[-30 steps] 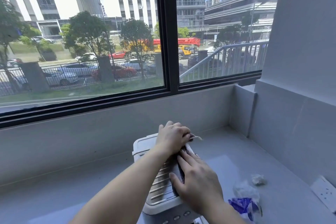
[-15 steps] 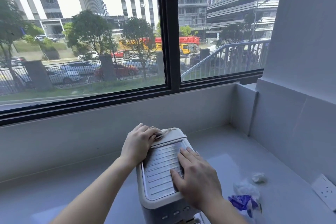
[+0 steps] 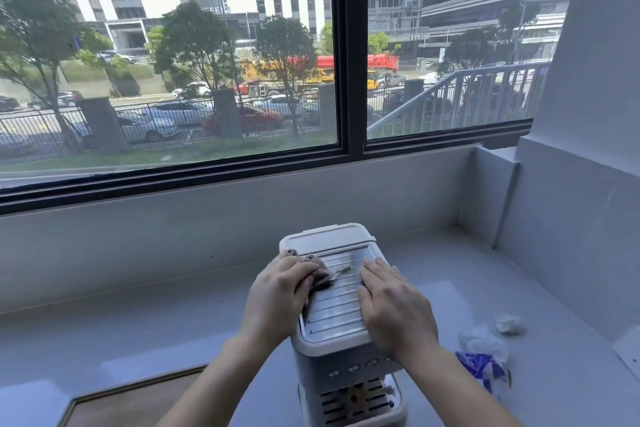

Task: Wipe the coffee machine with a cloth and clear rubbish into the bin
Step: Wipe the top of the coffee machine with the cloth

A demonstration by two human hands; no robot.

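A white coffee machine (image 3: 341, 326) stands on a pale grey counter (image 3: 138, 315) below a wide window (image 3: 166, 55). All positions here are given relative to the coffee machine.

On its ribbed top, toward the left edge, a small brownish cloth (image 3: 320, 276) is bunched under the left hand (image 3: 282, 291); the fingers are curled closed around it, and a thin loose end trails toward the middle of the top. The right hand (image 3: 393, 305) is laid flat on the right side of the top, fingers spread and holding nothing, apparently to steady the machine.

The step in hand is judged to be the wiping of the top. It would be done well if the cloth were pressed flat rather than kept in a wad, drawn along the grooves and not across them, and if the machine were braced firmly so that it is not pushed over the counter. The raised lid at the back, the sides and the front with its buttons appear not yet wiped.

To the right of the machine, well apart from both hands, rubbish is seen on the counter: a blue and white wrapper (image 3: 481, 366), a clear crumpled bag (image 3: 479, 340) and a small white paper ball (image 3: 509, 324). No bin is in view.
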